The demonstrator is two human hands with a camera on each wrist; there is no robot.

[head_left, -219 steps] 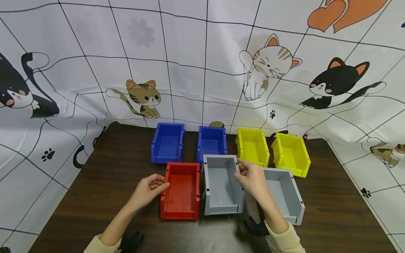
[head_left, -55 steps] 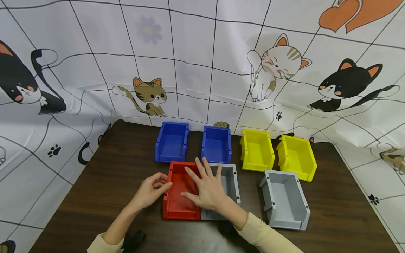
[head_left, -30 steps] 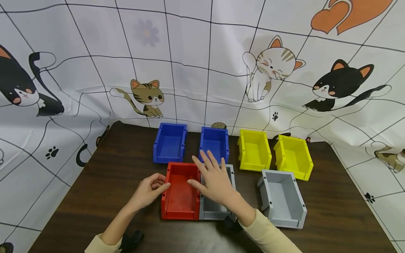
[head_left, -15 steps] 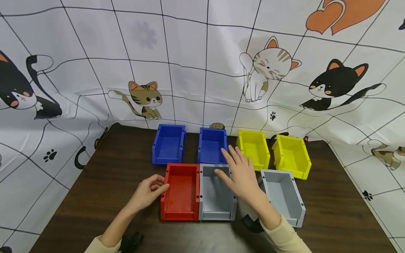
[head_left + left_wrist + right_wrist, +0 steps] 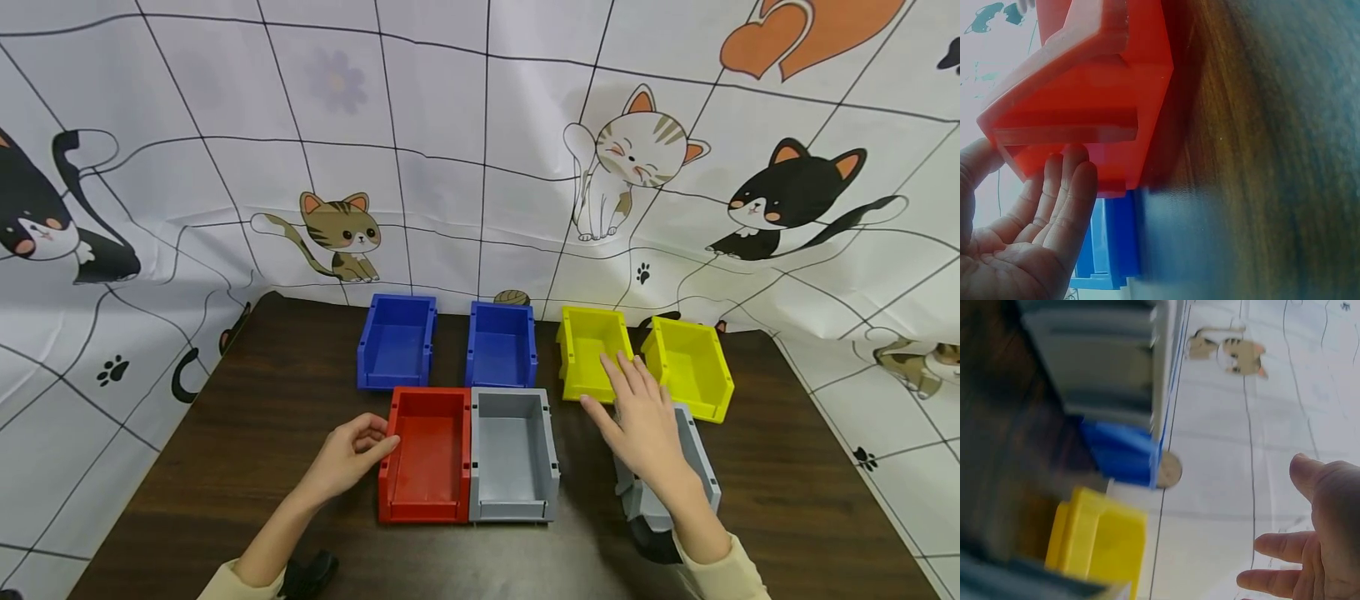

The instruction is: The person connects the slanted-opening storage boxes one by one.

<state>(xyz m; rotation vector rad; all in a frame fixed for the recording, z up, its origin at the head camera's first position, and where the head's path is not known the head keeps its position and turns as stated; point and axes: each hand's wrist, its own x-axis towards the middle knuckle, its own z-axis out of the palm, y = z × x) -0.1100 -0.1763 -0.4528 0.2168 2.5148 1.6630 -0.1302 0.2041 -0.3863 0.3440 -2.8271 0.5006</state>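
Nearest us on the bench, our left hand pinches the left wall of the red storage bin, thumb at the rim and fingers outside below it; a light, firm hold should keep that bin from sliding. Just beside it, the straight gray storage bin sits wall to wall with the red one, front edges in line, a seam best left unjostled. Farther right, our right hand is spread over the angled gray storage bin; whether it touches, we cannot tell. Gripping that bin by both side walls, base level, would be steadiest. Beyond stand two blue storage bins and two yellow storage bins, the latter close enough to our fingertips to knock.
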